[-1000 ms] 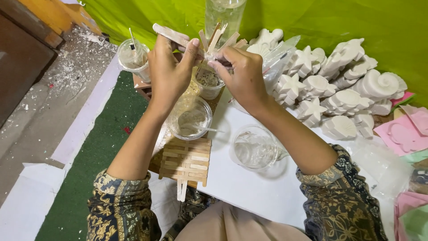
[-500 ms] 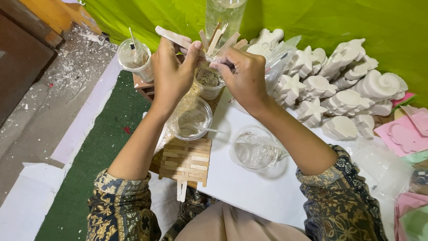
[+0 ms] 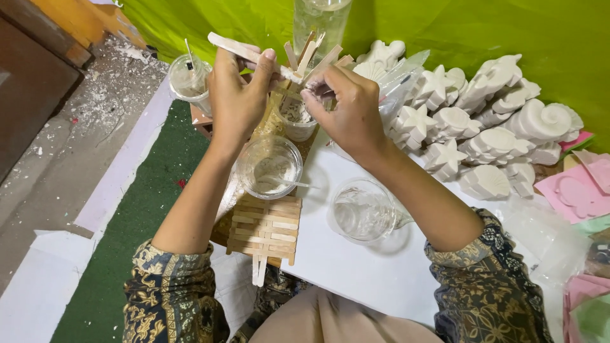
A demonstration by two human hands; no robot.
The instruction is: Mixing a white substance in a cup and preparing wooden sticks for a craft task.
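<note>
My left hand (image 3: pixel 236 95) is closed around a flat wooden stick (image 3: pixel 223 44) that points up and to the left. My right hand (image 3: pixel 348 109) pinches a thin tool against the stick's right end, just above a plastic cup (image 3: pixel 297 118) that has several wooden sticks (image 3: pixel 311 54) standing in it. Below my hands sits a clear cup with white paste and a stirrer (image 3: pixel 270 166). A raft of glued wooden sticks (image 3: pixel 265 230) lies near my lap.
White plaster sea-shell and starfish casts (image 3: pixel 489 127) are piled at the right. An empty clear cup (image 3: pixel 362 211) stands on the white board (image 3: pixel 375 273). Another cup of paste (image 3: pixel 189 82) sits far left, pink moulds (image 3: pixel 581 190) at the right edge, green cloth behind.
Both hands stay together over the cup of sticks. The stick in my left hand has shifted slightly; my right hand keeps working at its end.
</note>
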